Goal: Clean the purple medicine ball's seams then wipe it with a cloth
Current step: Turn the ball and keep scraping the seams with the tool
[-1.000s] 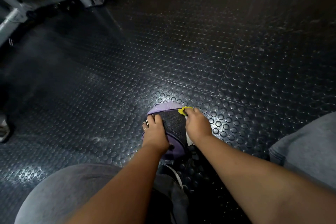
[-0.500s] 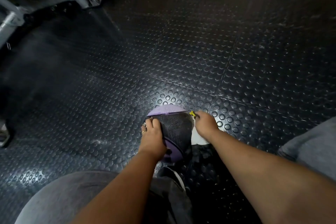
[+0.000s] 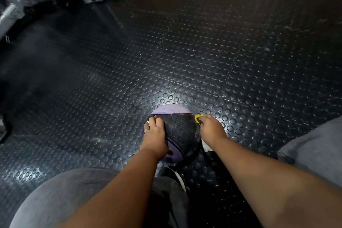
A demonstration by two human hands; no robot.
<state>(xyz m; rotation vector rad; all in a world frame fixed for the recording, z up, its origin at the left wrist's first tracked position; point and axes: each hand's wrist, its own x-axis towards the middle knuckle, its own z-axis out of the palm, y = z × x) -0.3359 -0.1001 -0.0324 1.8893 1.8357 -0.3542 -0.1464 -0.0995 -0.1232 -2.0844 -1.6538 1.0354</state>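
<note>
— Where's she got it?

— Down on the studded rubber floor (image 3: 203, 51), just in front of the knees. That floor should stop the purple medicine ball (image 3: 180, 131) from rolling, but I'd lean some weight into it all the same.

— And the hands?

— Apart, one on each flank. The left hand (image 3: 155, 135) is curved over the ball's left side, holding it steady. The right hand (image 3: 211, 129) pinches a small yellow tool (image 3: 198, 116) at the upper right edge, where the seam meets it.

— So how would you do it?

— Short strokes along the groove, not across it. Turn the ball with the left hand so each seam comes up into the light, and save the cloth for last. Something white (image 3: 205, 145) lies under the right wrist; I can't tell if that's it.

— How does the ball look?

— A wide black textured panel on top, pale purple at the far side and again nearest her, with a dark curved seam line across the near purple. From here I can't make out any dirt in the grooves.
</note>
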